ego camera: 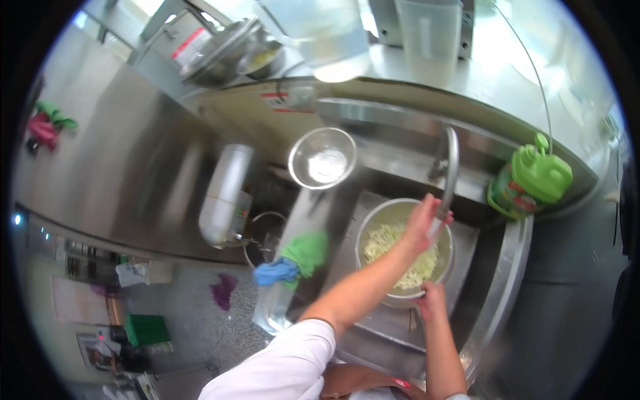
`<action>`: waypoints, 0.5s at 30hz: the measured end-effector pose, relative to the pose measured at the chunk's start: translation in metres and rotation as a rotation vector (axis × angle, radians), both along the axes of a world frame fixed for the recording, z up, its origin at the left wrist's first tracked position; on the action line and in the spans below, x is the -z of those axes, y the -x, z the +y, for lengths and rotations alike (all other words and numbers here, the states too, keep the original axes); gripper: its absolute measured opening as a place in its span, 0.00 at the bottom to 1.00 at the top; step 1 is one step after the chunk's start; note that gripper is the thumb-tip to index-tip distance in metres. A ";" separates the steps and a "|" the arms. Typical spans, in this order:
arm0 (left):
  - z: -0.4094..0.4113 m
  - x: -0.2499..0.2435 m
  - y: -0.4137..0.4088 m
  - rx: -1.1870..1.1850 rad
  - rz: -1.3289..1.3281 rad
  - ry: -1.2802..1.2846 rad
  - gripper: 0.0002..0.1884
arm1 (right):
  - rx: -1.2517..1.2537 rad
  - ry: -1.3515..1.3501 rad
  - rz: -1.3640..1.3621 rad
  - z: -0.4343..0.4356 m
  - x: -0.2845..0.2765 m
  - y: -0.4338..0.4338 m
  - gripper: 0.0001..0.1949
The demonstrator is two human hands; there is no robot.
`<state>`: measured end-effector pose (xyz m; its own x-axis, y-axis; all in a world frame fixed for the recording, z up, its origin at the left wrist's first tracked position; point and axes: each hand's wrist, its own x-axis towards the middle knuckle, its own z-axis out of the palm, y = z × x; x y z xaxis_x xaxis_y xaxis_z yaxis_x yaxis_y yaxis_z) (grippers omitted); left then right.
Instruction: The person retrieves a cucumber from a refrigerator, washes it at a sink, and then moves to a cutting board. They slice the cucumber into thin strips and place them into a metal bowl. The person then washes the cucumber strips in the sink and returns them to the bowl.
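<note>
A metal bowl point(359, 250) of shredded pale green vegetable point(395, 250), perhaps cabbage, stands in a stainless steel sink point(467, 255). My left hand point(425, 225) reaches over the bowl to the lower end of the curved faucet point(451, 165); its fingers are spread around the spout, where water seems to run down, though blur hides the exact contact. At the bowl's near rim is my right hand point(431, 299), gripping the edge with the thumb on top.
An empty metal bowl point(322, 159) sits at the sink's back left corner. Green point(306, 252) and blue cloths point(275, 271) drape over the left edge. A green-capped jug point(530, 180) stands at the right. Behind are plastic containers point(432, 40) and a planetary mixer point(226, 195) is at the left.
</note>
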<state>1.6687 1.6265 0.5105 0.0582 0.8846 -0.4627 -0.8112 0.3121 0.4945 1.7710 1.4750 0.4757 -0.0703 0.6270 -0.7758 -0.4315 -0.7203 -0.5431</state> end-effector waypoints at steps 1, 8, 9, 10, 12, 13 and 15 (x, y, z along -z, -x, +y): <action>-0.003 -0.016 0.001 0.043 -0.171 0.040 0.15 | -0.001 0.005 0.021 -0.001 -0.001 0.002 0.25; -0.036 -0.054 0.060 0.821 1.032 -0.373 0.17 | -0.032 -0.038 0.010 0.003 -0.013 -0.006 0.27; -0.047 -0.035 0.068 0.758 1.611 -0.953 0.21 | -0.040 -0.029 0.000 0.002 -0.021 -0.008 0.27; -0.056 -0.019 0.076 0.723 1.775 -1.017 0.21 | -0.020 -0.032 -0.006 0.003 -0.031 -0.006 0.26; -0.066 -0.028 0.081 0.714 1.802 -0.990 0.19 | 0.042 -0.041 -0.026 -0.003 -0.034 -0.013 0.25; -0.057 -0.030 0.081 0.739 1.691 -0.878 0.18 | 0.063 -0.054 -0.027 -0.008 -0.023 -0.018 0.25; -0.040 -0.064 0.076 0.922 1.395 -0.359 0.19 | -0.001 0.006 -0.070 -0.016 -0.020 -0.026 0.25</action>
<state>1.5931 1.5868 0.5740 0.3252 0.8557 -0.4026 0.6350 0.1179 0.7635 1.7971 1.4586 0.4961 -0.0164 0.6222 -0.7827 -0.3919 -0.7242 -0.5674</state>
